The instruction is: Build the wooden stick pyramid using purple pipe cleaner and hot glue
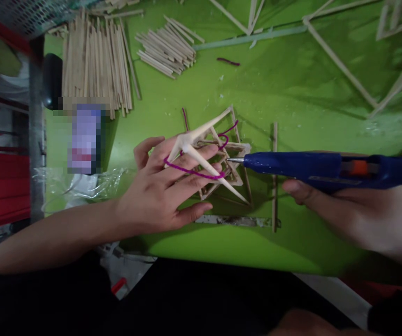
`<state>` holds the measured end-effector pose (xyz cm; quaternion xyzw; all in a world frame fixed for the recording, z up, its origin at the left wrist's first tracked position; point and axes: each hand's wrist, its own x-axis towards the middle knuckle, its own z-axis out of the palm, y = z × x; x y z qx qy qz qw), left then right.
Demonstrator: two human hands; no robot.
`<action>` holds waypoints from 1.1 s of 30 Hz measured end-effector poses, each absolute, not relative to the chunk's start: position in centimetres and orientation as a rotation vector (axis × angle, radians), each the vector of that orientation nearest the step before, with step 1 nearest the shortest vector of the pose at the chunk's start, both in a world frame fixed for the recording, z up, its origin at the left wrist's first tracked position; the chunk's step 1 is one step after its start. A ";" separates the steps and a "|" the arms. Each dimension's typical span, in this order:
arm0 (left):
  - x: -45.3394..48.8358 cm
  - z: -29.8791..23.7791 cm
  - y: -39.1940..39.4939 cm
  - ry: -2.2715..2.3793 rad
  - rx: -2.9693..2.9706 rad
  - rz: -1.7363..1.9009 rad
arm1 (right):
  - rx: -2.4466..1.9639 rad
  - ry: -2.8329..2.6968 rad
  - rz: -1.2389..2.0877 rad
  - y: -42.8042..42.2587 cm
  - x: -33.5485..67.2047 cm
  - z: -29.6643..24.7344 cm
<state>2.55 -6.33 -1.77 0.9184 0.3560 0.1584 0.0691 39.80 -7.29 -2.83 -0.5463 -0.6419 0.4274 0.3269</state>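
Note:
A small frame of wooden sticks (206,164) stands on the green table, with purple string (196,173) looped around it. My left hand (162,186) reaches in among its sticks, fingers stretched beneath the upper joint and pressed on the inner sticks; the fingertips' grip is partly hidden. My right hand (358,219) is closed around a blue hot glue gun (292,168) with an orange part. The gun's metal nozzle points left and meets the frame's inner sticks near my left fingertips. Under the gun lies a single loose stick (274,205).
Bundles of long sticks (96,65) and shorter sticks (169,46) lie at the back left. A blurred phone-like item (85,137) and clear plastic wrap (113,179) are left. Larger stick frames (341,60) stand at the back right. A metal strip (236,220) lies near the front edge.

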 end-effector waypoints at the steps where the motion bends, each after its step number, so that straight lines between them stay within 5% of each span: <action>1: 2.6 -1.8 -6.3 1.077 2.760 0.486 | -1.431 -1.693 1.122 -7.4 39.8 -2.9; 33: 2.4 -2.0 -5.8 0.949 2.851 0.500 | -1.345 -1.666 1.104 -6.8 39.6 -2.9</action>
